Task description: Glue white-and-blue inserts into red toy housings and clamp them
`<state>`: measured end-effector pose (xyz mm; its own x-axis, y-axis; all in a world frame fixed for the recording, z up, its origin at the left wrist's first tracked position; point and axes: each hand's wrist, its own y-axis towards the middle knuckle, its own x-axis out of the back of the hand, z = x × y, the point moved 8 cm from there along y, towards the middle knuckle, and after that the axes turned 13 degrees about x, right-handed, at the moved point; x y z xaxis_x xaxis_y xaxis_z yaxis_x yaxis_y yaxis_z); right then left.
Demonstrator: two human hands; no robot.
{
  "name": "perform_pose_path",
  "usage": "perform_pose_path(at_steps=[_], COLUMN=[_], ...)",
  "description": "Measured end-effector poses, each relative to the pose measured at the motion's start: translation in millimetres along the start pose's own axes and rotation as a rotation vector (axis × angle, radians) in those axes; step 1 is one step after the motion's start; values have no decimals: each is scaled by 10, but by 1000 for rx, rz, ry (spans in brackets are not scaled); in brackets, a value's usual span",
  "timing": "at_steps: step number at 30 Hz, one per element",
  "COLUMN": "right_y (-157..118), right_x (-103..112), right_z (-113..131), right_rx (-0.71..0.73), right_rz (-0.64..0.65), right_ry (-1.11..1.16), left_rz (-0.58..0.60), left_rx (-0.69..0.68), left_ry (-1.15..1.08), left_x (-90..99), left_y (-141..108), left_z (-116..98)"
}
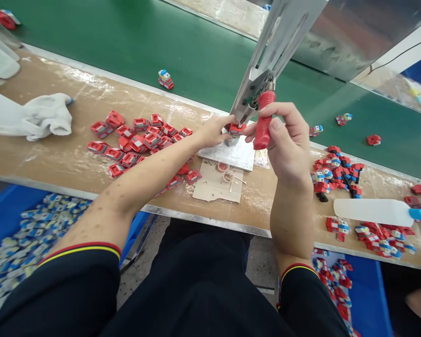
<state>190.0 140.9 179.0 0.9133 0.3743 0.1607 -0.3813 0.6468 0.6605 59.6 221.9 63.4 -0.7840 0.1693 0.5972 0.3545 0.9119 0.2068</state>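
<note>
My left hand point(215, 131) pinches a small red toy part point(237, 128) at the foot of an upright metal press point(259, 79), above a metal base plate point(231, 153). My right hand point(286, 133) is closed around the red handle point(264, 121) of a clamp on the press, its fingertips near the toy part's right side. Many red parts point(138, 142) lie in a loose heap beside my left forearm. Below the plate, a piece of cardboard point(215, 185) holds small round cups and cotton swabs.
A green belt point(126, 56) with scattered toys runs behind the bench. Assembled toys point(337, 171) and a white bottle point(373, 211) lie at the right. Blue bins point(7, 206) stand below the front edge. Another person's gloved hand point(51, 114) rests at the left.
</note>
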Motion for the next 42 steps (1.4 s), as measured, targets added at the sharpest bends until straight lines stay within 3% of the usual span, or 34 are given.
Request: perform_pose_path(at_steps=[4, 9, 14, 20, 23, 25, 27, 30, 32, 35, 38, 40, 42], right_y=[-18, -260, -426, -359, -436, -620, -933, -1502, -1770, -1904, -1802, -1695, -1606], right_x=[-53, -57, -14, -50, 41, 221, 443, 627, 536, 260, 26, -83, -142], right_z=[-53, -309, -615, -852, -758, -547, -248, 133, 170, 22, -208, -314, -356], right_rx=[-8, 27, 68, 136, 118, 100, 94, 61, -21, -74, -70, -25, 35], right_rz=[4, 50, 106, 204, 172, 49, -125, -300, -227, -47, 101, 176, 212], right_ry=[-30, -92, -326, -535, -477, -469, -491, -555, -593, -656, -747, -768, -753], left_rz=[-23, -24, -13, -3, 32, 78, 92, -16, -30, 83, 163, 132, 26], left_rx=[7, 29, 51, 62, 92, 93, 86, 157, 212, 258, 274, 281, 288], left_ry=[-6, -27, -19, 17, 77, 148, 235, 336, 383, 484, 555, 508, 386], left_x=[4, -35, -60, -96, -60, 66, 315, 822, 983, 820, 547, 493, 559], left_y=[-23, -10, 9, 39, 34, -68, -285, -744, -1039, -1300, -1335, -1315, -1342], left_z=[-1, 53, 106, 103, 52, -15, -67, -9, 79, 187, 228, 203, 134])
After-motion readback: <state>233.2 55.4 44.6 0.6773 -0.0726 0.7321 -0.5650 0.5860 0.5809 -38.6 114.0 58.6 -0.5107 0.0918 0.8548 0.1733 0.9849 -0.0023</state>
